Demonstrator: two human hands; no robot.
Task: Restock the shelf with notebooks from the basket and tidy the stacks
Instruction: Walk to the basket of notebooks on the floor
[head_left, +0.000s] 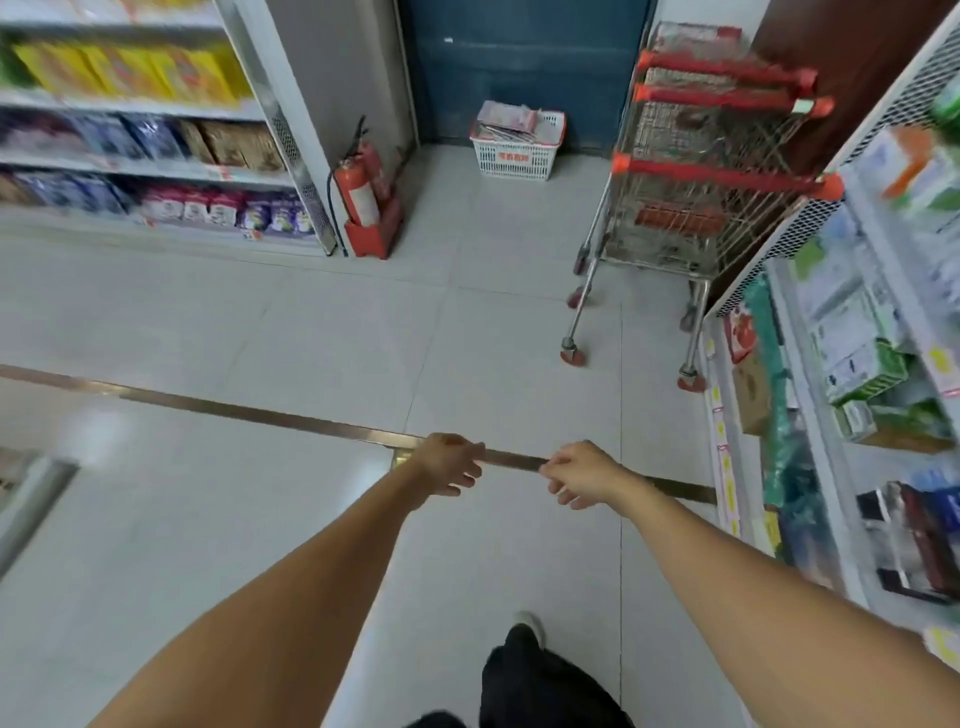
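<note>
Both hands empty — left hand (451, 464) and right hand (581, 474), fingers loosely curled; basket (517, 156) far ahead — nearby trolleys (696, 208) risk a snag.

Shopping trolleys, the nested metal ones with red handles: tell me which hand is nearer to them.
Right. The right hand is out in front, below and just left of the shopping trolleys; the left hand is beside it, further left. Both hold nothing.

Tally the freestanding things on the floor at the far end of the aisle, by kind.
White plastic basket holding notebooks: 1
Red fire extinguishers: 2
Wire shopping trolleys with red handles: 3, nested; count uncertain
Total: 6
</note>
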